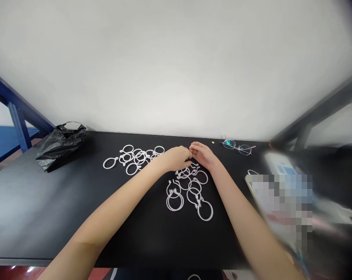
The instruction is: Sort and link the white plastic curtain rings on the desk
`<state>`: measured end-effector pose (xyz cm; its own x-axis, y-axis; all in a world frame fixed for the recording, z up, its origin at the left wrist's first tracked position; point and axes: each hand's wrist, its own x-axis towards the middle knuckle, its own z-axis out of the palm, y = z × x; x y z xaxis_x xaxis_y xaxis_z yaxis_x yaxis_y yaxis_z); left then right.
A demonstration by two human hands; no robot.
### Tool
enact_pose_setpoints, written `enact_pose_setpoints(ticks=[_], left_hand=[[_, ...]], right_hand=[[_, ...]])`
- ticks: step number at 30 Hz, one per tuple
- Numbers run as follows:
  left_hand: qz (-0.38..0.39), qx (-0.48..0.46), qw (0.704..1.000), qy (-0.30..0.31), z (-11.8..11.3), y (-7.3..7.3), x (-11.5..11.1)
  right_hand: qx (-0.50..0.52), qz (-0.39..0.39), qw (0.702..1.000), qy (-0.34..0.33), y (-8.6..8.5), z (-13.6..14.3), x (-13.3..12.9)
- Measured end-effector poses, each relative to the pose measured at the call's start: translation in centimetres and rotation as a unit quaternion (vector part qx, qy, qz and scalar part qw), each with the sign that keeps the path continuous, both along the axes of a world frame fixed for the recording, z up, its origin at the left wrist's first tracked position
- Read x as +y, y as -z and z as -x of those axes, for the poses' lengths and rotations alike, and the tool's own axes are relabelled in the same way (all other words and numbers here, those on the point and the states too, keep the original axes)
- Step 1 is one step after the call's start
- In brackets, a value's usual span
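Observation:
My left hand (180, 157) and my right hand (202, 154) meet above the black table, fingertips close together. The left fingers are bent and pressed together; the right fingers curl inward with the palm partly showing. Whatever lies between them is hidden or too small to make out. Just below the hands lies a loose group of white plastic rings (182, 197), several with parted ends that carry small knobs. Left of my left forearm is another pile of white rings (132, 168), which look closed.
A crumpled black plastic bag (62, 146) sits at the left of the black table (152, 237). Eyeglasses (237, 147) lie at the back right. Nearer on the right are a blurred, pixelated flat item (257, 190) and a white-and-blue pack (281, 165). A white wall (170, 77) rises behind.

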<state>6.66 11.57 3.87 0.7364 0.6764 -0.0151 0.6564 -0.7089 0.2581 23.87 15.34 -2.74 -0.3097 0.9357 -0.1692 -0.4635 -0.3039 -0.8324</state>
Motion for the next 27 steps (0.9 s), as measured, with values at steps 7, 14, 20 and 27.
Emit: enact_pose_setpoints(ticks=[7,14,20,27], left_hand=[[0.015,0.027,1.000,0.003,-0.2,0.4,0.0],[0.114,0.096,0.987,-0.066,1.6,-2.0,0.2],[0.152,0.112,0.980,-0.067,1.7,-1.2,0.7],[0.190,-0.015,0.980,-0.050,3.0,-2.3,0.9]], right_hand=[[-0.011,0.009,1.000,0.008,-0.1,0.1,0.0],[0.001,0.004,1.000,0.009,-0.2,0.1,-0.2],[-0.003,0.002,1.000,0.012,-0.4,0.1,-0.4],[-0.008,-0.009,1.000,0.005,-0.3,0.1,-0.2]])
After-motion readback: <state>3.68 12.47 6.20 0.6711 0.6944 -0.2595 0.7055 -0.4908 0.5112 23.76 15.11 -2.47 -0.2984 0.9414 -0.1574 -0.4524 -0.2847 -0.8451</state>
